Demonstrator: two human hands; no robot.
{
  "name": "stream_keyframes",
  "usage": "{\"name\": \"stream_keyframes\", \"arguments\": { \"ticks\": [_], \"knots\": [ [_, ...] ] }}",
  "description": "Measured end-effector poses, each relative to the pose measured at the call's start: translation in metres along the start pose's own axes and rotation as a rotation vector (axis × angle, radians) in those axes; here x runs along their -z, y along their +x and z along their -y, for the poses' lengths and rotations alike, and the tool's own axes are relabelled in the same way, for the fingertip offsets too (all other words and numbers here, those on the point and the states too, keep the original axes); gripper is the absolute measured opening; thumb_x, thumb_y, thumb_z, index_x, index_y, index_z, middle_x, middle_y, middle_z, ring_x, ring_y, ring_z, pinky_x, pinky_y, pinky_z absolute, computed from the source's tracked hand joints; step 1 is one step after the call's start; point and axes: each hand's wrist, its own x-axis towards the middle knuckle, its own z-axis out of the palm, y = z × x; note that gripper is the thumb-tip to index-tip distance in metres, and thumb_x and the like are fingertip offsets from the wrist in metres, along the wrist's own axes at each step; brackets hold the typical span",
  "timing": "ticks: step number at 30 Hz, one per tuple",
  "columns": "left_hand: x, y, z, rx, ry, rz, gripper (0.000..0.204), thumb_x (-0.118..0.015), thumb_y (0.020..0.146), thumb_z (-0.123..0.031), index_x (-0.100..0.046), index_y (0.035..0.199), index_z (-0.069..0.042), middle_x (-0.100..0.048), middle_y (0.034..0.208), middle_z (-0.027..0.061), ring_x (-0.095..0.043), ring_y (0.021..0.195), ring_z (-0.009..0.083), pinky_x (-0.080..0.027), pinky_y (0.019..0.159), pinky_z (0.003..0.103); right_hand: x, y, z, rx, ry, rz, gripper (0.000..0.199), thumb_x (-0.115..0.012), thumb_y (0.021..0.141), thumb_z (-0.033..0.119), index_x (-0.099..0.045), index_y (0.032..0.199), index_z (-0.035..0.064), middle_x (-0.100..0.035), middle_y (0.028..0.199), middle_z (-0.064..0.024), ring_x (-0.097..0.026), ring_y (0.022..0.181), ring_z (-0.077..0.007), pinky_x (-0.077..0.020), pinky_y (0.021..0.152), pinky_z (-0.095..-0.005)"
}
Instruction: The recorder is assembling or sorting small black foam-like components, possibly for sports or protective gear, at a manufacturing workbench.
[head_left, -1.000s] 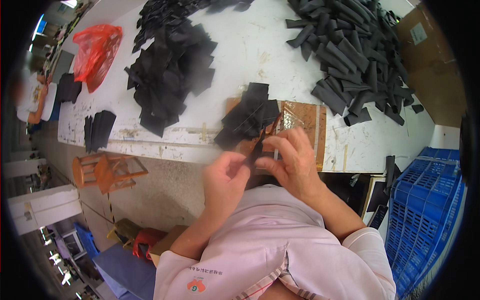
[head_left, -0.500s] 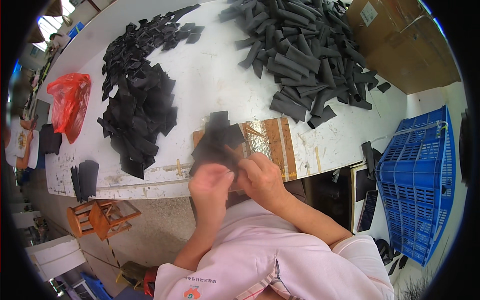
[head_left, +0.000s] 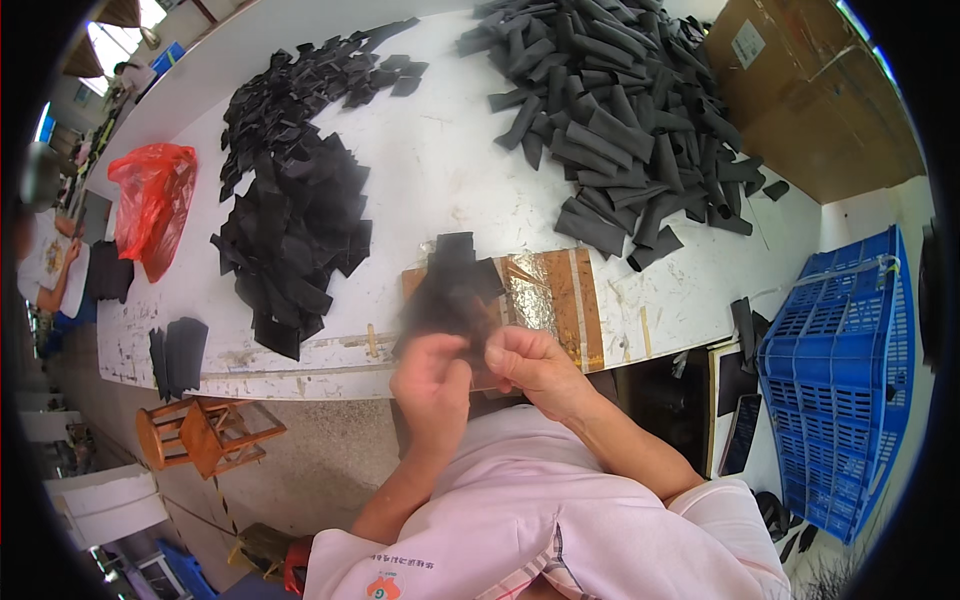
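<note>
My left hand and my right hand are close together at the table's near edge, thumbs and fingertips pinched. Whatever sits between their fingertips is too small and blurred to name. Just beyond them, several flat black fabric pieces lie overlapping, partly smeared in the picture. Under these pieces is a brown cardboard sheet with strips of shiny tape.
On the white table are a heap of flat black pieces, a pile of dark grey tubes and a red plastic bag. A cardboard box, blue crate and wooden stool stand around. Another person is far left.
My right hand has drawn back slightly from the black pieces, its fist loosened into a pinch. My left hand has turned, fingertips toward the right one. The whole view has shifted slightly.
</note>
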Motion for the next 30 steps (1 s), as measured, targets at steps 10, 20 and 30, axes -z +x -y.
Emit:
{"name": "stream_keyframes", "arguments": {
  "ticks": [10,20,30],
  "knots": [
    [0.013,0.000,-0.043,0.548,-0.906,0.729,0.041,-0.053,0.073,0.010,-0.044,0.112,0.004,-0.054,0.078,0.0073,-0.039,0.044,0.0036,-0.029,0.039,0.015,0.000,-0.005,0.013,0.252,0.156,0.193,0.009,-0.053,0.082,0.009,-0.054,0.075,0.0029,-0.047,0.092,-0.0008,-0.045,0.077,-0.0085,-0.0361,0.066,-0.0212],
    [-0.006,0.006,-0.049,0.105,-0.290,0.204,0.015,-0.055,0.080,0.003,-0.052,0.094,-0.001,-0.051,0.073,0.0035,-0.050,0.056,0.0052,-0.041,0.047,0.017,-0.014,-0.002,0.053,0.527,-0.591,-0.079,0.011,-0.055,0.081,0.007,-0.049,0.075,-0.0001,-0.052,0.077,-0.0057,-0.046,0.061,-0.0126,-0.0389,0.054,-0.0230],
    [0.006,0.050,-0.035,0.659,-1.362,0.611,0.033,-0.043,0.083,-0.003,-0.039,0.115,0.006,-0.057,0.089,0.0165,-0.031,0.030,0.0043,-0.023,0.030,0.018,0.000,0.029,0.072,0.161,-0.384,0.099,0.028,-0.053,0.086,0.026,-0.051,0.072,0.0026,-0.047,0.063,0.0023,-0.041,0.057,-0.0046,-0.0361,0.048,-0.0200]
  ]
}}
